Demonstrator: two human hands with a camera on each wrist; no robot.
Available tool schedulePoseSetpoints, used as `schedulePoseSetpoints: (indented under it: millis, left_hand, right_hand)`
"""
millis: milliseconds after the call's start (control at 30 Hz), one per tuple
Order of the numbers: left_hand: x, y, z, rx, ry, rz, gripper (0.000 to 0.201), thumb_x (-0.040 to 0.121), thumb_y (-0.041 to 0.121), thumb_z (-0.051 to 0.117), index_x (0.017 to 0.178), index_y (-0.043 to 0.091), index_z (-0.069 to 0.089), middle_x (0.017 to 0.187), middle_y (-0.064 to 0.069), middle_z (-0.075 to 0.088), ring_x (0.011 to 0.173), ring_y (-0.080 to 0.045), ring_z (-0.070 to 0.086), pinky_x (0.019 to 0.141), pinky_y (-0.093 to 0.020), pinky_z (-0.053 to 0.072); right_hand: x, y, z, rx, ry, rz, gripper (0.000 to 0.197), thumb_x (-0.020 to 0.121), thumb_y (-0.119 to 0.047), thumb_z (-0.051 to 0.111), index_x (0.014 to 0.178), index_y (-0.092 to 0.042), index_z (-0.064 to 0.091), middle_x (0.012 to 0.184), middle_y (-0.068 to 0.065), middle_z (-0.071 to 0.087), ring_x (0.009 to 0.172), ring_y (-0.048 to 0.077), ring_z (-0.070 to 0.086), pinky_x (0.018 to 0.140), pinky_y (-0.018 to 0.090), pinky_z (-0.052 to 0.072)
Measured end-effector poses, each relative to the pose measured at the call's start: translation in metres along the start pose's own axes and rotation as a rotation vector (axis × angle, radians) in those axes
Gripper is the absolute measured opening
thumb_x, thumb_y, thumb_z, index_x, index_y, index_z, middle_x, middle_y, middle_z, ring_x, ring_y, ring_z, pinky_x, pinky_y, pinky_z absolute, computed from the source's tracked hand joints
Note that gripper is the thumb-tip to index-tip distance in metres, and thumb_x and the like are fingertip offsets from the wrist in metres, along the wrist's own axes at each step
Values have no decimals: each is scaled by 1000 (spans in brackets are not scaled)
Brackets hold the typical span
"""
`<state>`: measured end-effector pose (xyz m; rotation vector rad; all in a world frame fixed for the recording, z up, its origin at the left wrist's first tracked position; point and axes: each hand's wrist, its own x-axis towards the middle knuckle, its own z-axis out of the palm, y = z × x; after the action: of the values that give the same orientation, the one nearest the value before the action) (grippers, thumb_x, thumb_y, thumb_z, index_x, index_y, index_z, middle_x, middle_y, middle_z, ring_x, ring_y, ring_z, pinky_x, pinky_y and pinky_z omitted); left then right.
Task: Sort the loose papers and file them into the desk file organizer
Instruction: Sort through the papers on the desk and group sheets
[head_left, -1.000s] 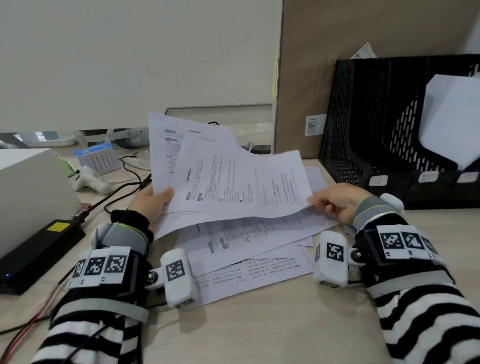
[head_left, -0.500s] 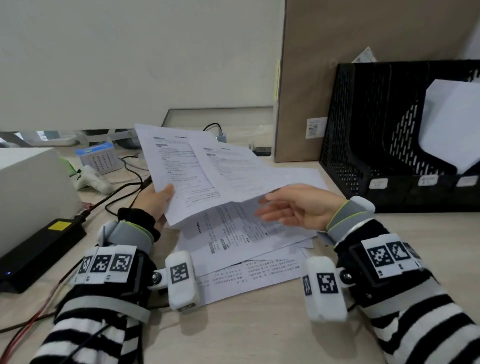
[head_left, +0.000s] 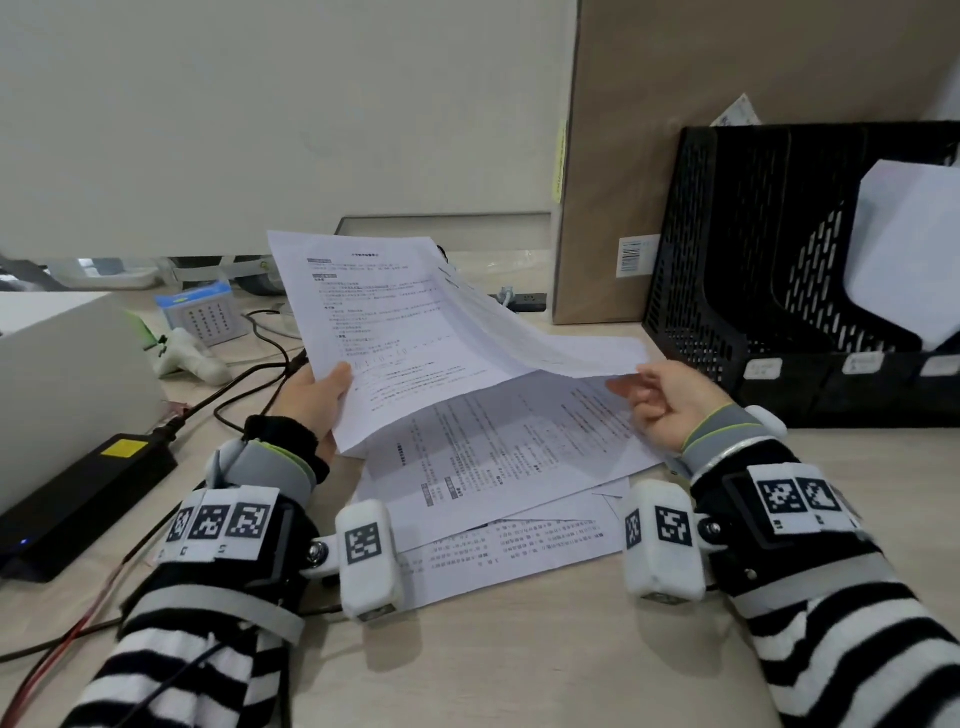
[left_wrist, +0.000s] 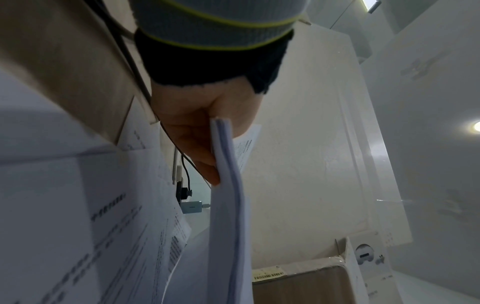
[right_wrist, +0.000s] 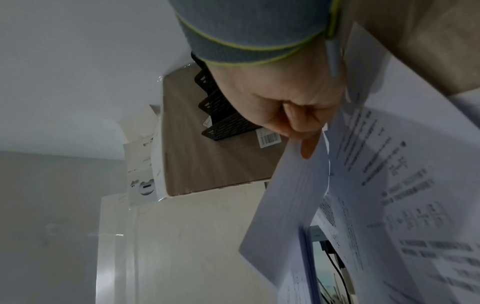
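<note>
My left hand grips a few printed sheets by their left edge and holds them tilted up above the desk; the left wrist view shows the thumb and fingers clamped on the edge of the sheets. My right hand pinches the right corner of the top sheet, which drapes across from the bundle. In the right wrist view the fingers curl on that sheet. More loose papers lie fanned on the desk beneath. The black mesh file organizer stands at the right and holds a white sheet.
A brown board leans against the wall behind the organizer. A white box, a black power adapter and cables crowd the left side. A small blue box and a power strip sit at the back.
My right hand let go of the sheets' right edge, opened briefly over the pile, and now pinches the top sheet's right corner. The left hand kept its grip and tilted the bundle up.
</note>
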<state>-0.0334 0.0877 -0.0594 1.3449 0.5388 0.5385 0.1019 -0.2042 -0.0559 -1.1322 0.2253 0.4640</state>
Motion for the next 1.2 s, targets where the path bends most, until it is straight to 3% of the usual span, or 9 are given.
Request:
schedulePoseSetpoints:
  millis: [233, 467, 567, 733, 800, 900, 967, 1033, 1200]
  left_hand:
    - [3, -1, -1, 50, -16, -46, 33, 101, 15, 43, 133, 12, 49, 120, -10, 62, 83, -19, 62, 64, -33, 50]
    - [-4, -1, 11, 35, -112, -2, 32, 102, 22, 40, 130, 10, 51, 115, -9, 62, 83, -19, 64, 62, -31, 51]
    - [-5, -3, 14, 57, -176, -5, 35, 99, 28, 48, 126, 8, 54, 112, -8, 68, 81, -19, 70, 58, -30, 56]
    - [-3, -6, 12, 128, -187, 33, 29, 92, 6, 57, 121, 8, 58, 117, -13, 67, 89, -23, 68, 73, -36, 57]
    - [-5, -3, 11, 114, -152, 79, 25, 93, 5, 56, 117, 11, 58, 114, -11, 67, 91, -26, 67, 78, -39, 55]
    - [-7, 0, 12, 98, -116, 167, 23, 93, 8, 57, 115, 13, 58, 106, -6, 69, 90, -24, 68, 81, -40, 56]
    - [-9, 1, 16, 62, -107, 229, 21, 94, 9, 56, 115, 12, 59, 96, 0, 69, 75, -10, 70, 66, -26, 58]
    - [-11, 1, 20, 28, -107, 272, 14, 95, 10, 55, 107, 15, 60, 91, 5, 68, 66, -3, 68, 59, -20, 55]
    - [-12, 2, 22, -60, -104, 286, 12, 97, 16, 51, 96, 21, 62, 93, 3, 70, 79, -11, 69, 73, -31, 55]
  right_hand:
    - [-7, 11, 13, -68, -86, -38, 13, 93, 4, 50, 81, 4, 55, 51, 10, 65, 40, 6, 61, 35, 9, 42]
    - [-35, 19, 39, -216, -291, -91, 9, 91, 11, 46, 88, 5, 52, 79, 18, 67, 66, 20, 73, 47, 13, 53]
    - [-39, 23, 46, -242, -319, -48, 15, 93, 8, 43, 108, 9, 47, 97, 24, 63, 67, 24, 73, 47, 16, 54]
    - [-39, 28, 46, -550, -212, -40, 31, 93, -7, 54, 121, 5, 50, 82, 14, 72, 59, 17, 70, 41, 18, 49]
    - [-28, 28, 38, -622, -48, -163, 62, 87, -11, 64, 141, -6, 33, 106, 14, 67, 73, 18, 65, 57, 25, 50]
    - [-26, 23, 34, -699, 4, -338, 88, 84, -23, 70, 152, -23, 14, 148, 4, 37, 124, 23, 47, 93, 33, 42]
    - [-28, 25, 37, -729, -81, -446, 76, 88, -30, 65, 151, -25, 22, 150, -3, 35, 131, 15, 41, 100, 31, 37]
    - [-30, 27, 42, -714, -159, -525, 50, 93, -27, 56, 141, -26, 39, 137, -7, 51, 122, 10, 50, 104, 33, 42]
    - [-35, 30, 49, -821, -194, -537, 22, 101, -22, 39, 115, -23, 56, 115, -8, 59, 108, 13, 54, 94, 27, 41]
